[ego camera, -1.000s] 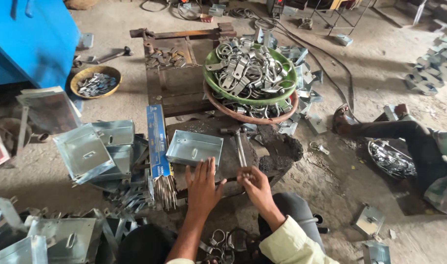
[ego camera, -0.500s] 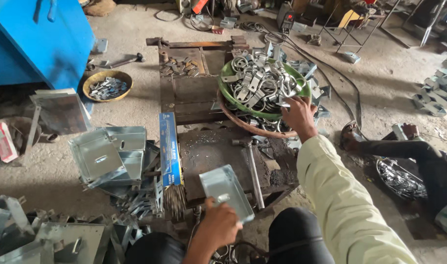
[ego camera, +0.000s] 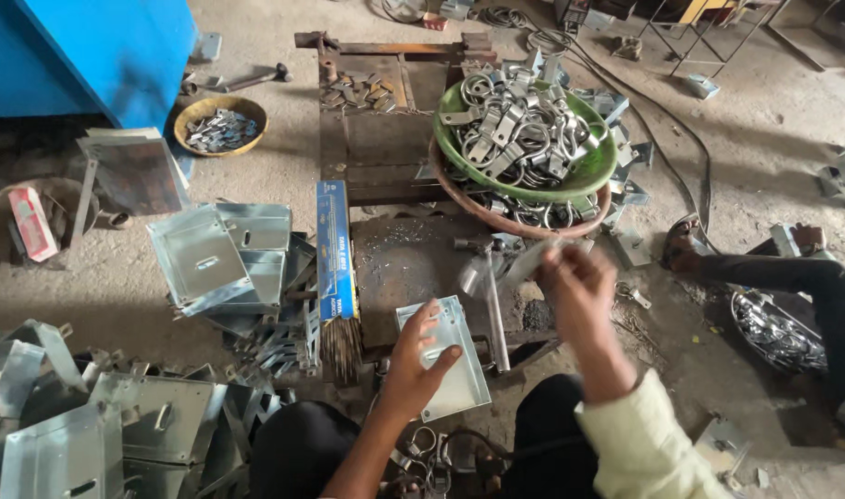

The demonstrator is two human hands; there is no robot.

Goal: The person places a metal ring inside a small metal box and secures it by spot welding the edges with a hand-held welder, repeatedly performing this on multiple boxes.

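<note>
I see my L hand (ego camera: 420, 362) lying on a metal tray (ego camera: 445, 360), fingers spread over its left half, thumb out along the near side; pressing more than clamping, no closed grip. Tray sits tilted on the near edge of the dark work block (ego camera: 413, 268), just right of the blue box (ego camera: 334, 249) w/ rods (ego camera: 342, 346) poking out its near end.

My R hand (ego camera: 577, 291) is up over the block's right side, blurred. It pinches a small grey metal strip (ego camera: 533, 261) btw fingertips and thumb; shape of the piece I can't tell, too smeared. Hammer (ego camera: 490, 300) lies on the block just left of that hand, head at the far end, handle running toward me, touching neither hand.

Beyond R hand: green bowl (ego camera: 596, 171) heaped w/ metal clamps (ego camera: 519, 129), stacked in a brown bowl (ego camera: 496, 214) also holding clamps. Left of the box, a pile of trays (ego camera: 224, 259); more in the near-left corner. Small round basket (ego camera: 221, 106) w/ metal bits far left, by the blue cabinet (ego camera: 99, 46). Another person's leg (ego camera: 773, 277) comes in from the right, foot near the brown bowl.
</note>
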